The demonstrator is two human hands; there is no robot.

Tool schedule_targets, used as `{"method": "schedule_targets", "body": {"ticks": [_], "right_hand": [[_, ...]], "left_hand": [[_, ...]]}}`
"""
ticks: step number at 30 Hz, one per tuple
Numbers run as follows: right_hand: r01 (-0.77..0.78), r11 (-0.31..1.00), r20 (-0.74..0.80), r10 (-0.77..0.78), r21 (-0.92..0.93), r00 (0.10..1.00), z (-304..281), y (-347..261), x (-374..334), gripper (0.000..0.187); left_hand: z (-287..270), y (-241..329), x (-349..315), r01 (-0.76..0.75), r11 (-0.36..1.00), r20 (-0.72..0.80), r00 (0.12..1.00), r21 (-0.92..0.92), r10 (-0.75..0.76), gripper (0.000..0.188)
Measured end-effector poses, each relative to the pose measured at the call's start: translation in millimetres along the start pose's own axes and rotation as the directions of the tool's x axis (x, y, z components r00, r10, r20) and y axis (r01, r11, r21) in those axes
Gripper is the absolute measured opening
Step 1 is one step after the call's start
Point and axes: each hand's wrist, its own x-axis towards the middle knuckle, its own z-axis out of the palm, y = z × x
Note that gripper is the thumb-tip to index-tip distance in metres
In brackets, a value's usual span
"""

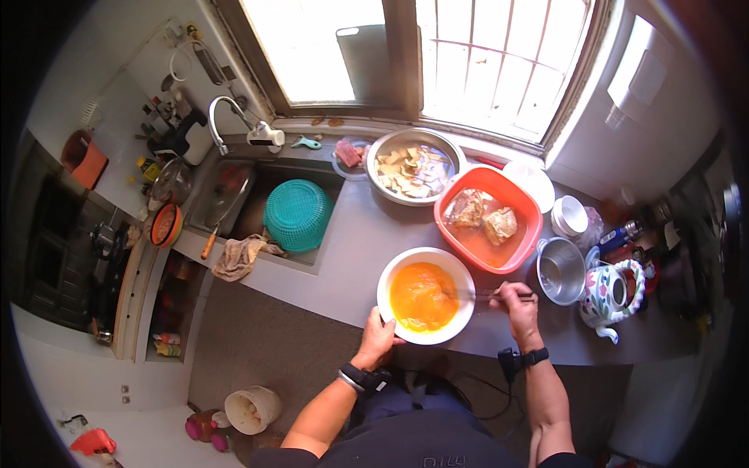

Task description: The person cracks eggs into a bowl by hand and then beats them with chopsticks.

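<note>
A white bowl of orange-yellow beaten egg stands at the front edge of the counter. My left hand is closed on its lower left rim, with the thumb at the side. From the right, my right hand grips a pair of chopsticks; they cross the rim, and their tips are in the egg, where the surface looks stirred and blurred. Just behind the bowl sits a red-orange basin holding chunks of meat in cloudy liquid.
A steel bowl of pale slices in water stands behind. To the right are a metal pot and a floral teapot. Leftward, a green colander lies upside down in the sink; a cloth hangs at the counter edge.
</note>
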Motion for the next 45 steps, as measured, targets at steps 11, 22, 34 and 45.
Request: {"method": "schedule_targets", "body": {"ticks": [11,22,34,45], "right_hand": [[-0.019,1.000,-0.034,0.019,0.009,0.999,11,6,-13,0.017],[-0.141,0.986,0.206,0.158,-0.092,0.966,16,12,-18,0.014],[-0.123,0.991,0.156,0.129,-0.047,0.979,7,43,-9,0.014],[-0.074,0.997,0.029,0.074,-0.014,0.997,1,42,-7,0.014]], "left_hand": [[-8,-16,9,-0.021,0.999,0.000,1.000,0.025,0.021,0.034],[1,-13,4,-0.095,0.995,-0.030,0.995,0.033,0.096,0.030],[1,-18,13,-0.090,0.996,-0.031,0.995,0.013,0.091,0.033],[5,-5,13,-0.064,0.998,0.058,0.996,0.029,0.062,0.035]]}}
